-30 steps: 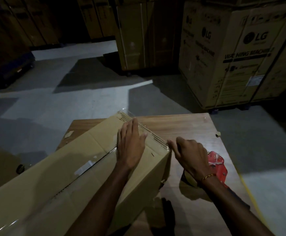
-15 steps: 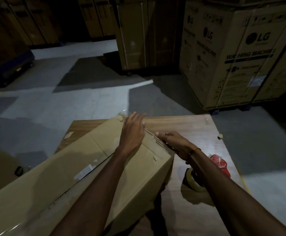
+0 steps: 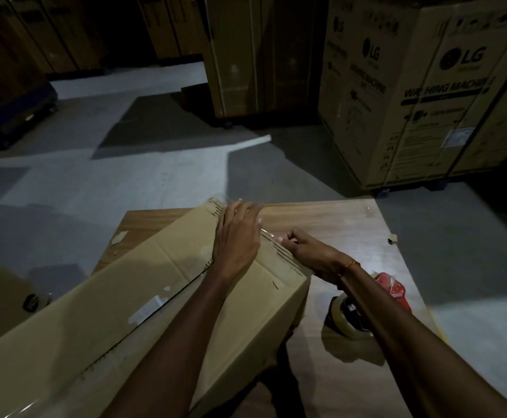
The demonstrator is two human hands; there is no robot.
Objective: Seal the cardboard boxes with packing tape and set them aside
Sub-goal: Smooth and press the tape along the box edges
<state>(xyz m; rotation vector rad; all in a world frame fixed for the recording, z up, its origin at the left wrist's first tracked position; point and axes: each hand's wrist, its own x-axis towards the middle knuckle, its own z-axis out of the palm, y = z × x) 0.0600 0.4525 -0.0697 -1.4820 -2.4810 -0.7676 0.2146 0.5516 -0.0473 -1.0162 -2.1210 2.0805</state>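
Several tall appliance cartons [image 3: 421, 95] stacked at one and two o'clock, well apart from the work, probably stock and not part of this job. Wooden desk [image 3: 336, 224] at centre, carrying everything in play. Long cardboard box [image 3: 101, 312] laid flat across it from eight o'clock up toward twelve, far end just short of the desk's far edge, likely so the end seam sits within easy reach of both arms. Clear tape [image 3: 269, 233] glinting along that far edge, near centre. Left hand [image 3: 235, 236] spread flat on the box top at the far end, fingers straight and together, pressing down, seemingly to hold the flaps shut and rub the tape on. Right hand [image 3: 312, 254] at the box's far corner toward three o'clock, fingers curled and pinched on the tape's edge, probably folding it over the side. Red tape dispenser [image 3: 391, 289] parked at four o'clock beside the box, partly hidden by the right forearm, close for the next strip.
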